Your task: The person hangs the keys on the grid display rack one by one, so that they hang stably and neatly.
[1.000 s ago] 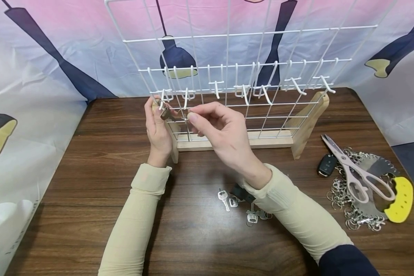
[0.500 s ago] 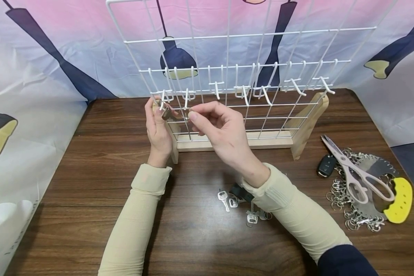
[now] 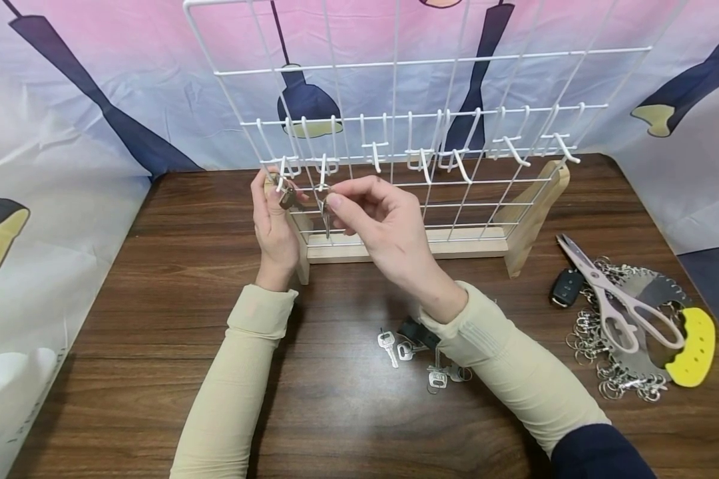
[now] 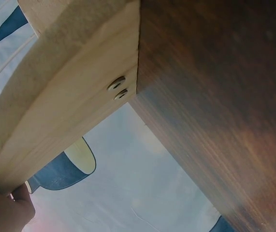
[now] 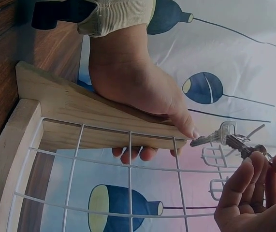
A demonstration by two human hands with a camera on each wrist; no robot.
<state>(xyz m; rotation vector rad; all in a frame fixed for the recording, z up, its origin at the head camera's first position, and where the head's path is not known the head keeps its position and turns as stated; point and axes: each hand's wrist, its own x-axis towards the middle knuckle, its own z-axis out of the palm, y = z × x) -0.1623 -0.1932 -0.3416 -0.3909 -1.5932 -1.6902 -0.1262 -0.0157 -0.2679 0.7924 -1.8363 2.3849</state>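
My left hand (image 3: 277, 229) grips the left wooden side support (image 5: 79, 111) of a white wire grid rack; its fingers show behind the wood in the right wrist view, the thumb along its edge. A key (image 3: 287, 197) hangs from the leftmost white hook (image 3: 282, 174), close by the left thumb. With thumb and index finger, my right hand (image 3: 389, 223) pinches a key ring right at the tip of the second hook (image 3: 323, 171). A key (image 3: 326, 223) dangles below those fingertips. The ring itself is mostly hidden by the fingers.
Several more white hooks (image 3: 427, 166) line the grid to the right. Loose keys (image 3: 387, 346) and a dark fob lie on the table below the right forearm. At the right are pink-handled scissors (image 3: 623, 299), a black car key (image 3: 567, 287), and a yellow-handled metal plate (image 3: 692, 346) with many clasps.
Both hands stay almost in place. The key under the right fingertips has swung slightly and shows more below the fingers.
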